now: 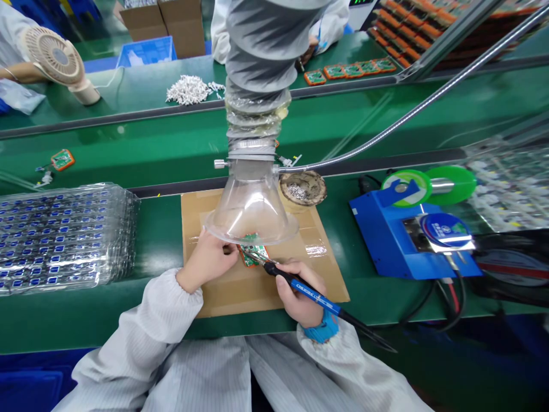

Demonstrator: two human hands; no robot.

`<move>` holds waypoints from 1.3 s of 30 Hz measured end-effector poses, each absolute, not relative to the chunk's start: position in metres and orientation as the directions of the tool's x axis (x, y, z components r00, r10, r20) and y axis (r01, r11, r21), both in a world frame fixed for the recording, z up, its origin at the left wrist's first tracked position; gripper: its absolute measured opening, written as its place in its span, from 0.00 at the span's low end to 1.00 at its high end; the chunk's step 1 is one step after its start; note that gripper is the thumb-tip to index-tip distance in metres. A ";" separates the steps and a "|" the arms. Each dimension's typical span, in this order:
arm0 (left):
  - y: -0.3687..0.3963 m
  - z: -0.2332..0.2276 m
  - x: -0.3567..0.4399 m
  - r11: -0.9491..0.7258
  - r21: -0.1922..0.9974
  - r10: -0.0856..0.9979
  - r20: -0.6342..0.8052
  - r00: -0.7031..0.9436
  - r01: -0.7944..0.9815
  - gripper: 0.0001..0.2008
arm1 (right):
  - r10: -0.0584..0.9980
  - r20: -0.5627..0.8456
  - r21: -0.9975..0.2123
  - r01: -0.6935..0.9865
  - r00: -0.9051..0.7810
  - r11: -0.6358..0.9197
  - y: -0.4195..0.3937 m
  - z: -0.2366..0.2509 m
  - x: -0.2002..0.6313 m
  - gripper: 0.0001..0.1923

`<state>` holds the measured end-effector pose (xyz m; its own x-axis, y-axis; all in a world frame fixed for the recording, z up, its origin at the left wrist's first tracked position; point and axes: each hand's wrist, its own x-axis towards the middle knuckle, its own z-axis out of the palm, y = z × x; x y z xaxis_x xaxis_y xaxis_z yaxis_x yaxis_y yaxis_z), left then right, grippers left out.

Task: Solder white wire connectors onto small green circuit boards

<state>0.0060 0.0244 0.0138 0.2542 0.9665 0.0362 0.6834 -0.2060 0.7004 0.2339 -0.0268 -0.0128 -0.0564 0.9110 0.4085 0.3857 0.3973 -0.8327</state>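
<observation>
A view from a head-worn camera looks down at a green table [128,320] on an electronics assembly line. At the centre lies a sheet of brown cardboard [240,286] used as a work mat. On it sits a small green circuit board [253,252], partly hidden under the clear funnel of a fume extractor hood [251,212] that hangs from a grey ribbed hose.

The left hand [208,260], at 9 o'clock from the board, presses fingertips against the board's edge; its grip is closed lightly on the board to pin it flat. The right hand [298,294], at 4 o'clock from the board, has its grip wrapped fully around a blue-handled soldering iron [309,292], held like a pen, with the tip touching the board's near edge.

At 1 o'clock from the board sits a round brass-wool tip cleaner [303,187]. At 3 o'clock stands a blue soldering station [407,240] with green solder spools [429,183]. At 9 o'clock a stack of clear plastic trays [64,237] holds small blue parts. At 12 o'clock, beyond a conveyor, other people in white coats work.

To solder well here, it seems wise to keep the board firmly pinned, rest the right wrist on the cardboard for steadiness, and keep the joint beneath the hood so fumes are drawn away.
</observation>
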 end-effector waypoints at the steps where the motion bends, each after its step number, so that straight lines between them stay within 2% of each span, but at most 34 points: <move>1: 0.024 0.014 0.006 -0.204 0.701 0.966 0.032 0.256 0.684 0.06 | 0.910 0.410 -0.834 0.383 -0.055 0.399 -0.027 -0.012 0.234 0.03; 12: 0.024 0.012 0.005 -0.202 0.720 0.967 0.040 0.251 0.663 0.06 | 0.917 0.395 -0.851 0.357 -0.051 0.386 -0.029 -0.018 0.237 0.05; 26: 0.024 0.015 0.006 -0.189 0.691 0.970 0.021 0.242 0.698 0.06 | 0.907 0.418 -0.855 0.316 -0.053 0.413 -0.031 -0.021 0.238 0.04; 30: 0.024 0.015 0.007 -0.187 0.703 0.972 0.029 0.235 0.687 0.06 | 0.920 0.386 -0.904 0.230 0.074 0.360 -0.033 -0.028 0.242 0.05; 33: 0.024 0.014 0.006 -0.183 0.710 0.972 0.027 0.234 0.680 0.06 | 0.903 0.362 -0.930 0.161 0.231 0.331 -0.028 -0.030 0.245 0.05; 37: 0.023 0.011 0.004 -0.152 0.726 0.970 -0.019 0.241 0.671 0.07 | 0.763 0.393 -0.915 0.133 0.513 0.382 -0.009 -0.024 0.254 0.08; 39: 0.022 0.011 0.004 -0.142 0.725 0.969 -0.037 0.243 0.674 0.07 | 0.695 0.415 -0.903 0.174 0.587 0.392 0.002 -0.018 0.260 0.10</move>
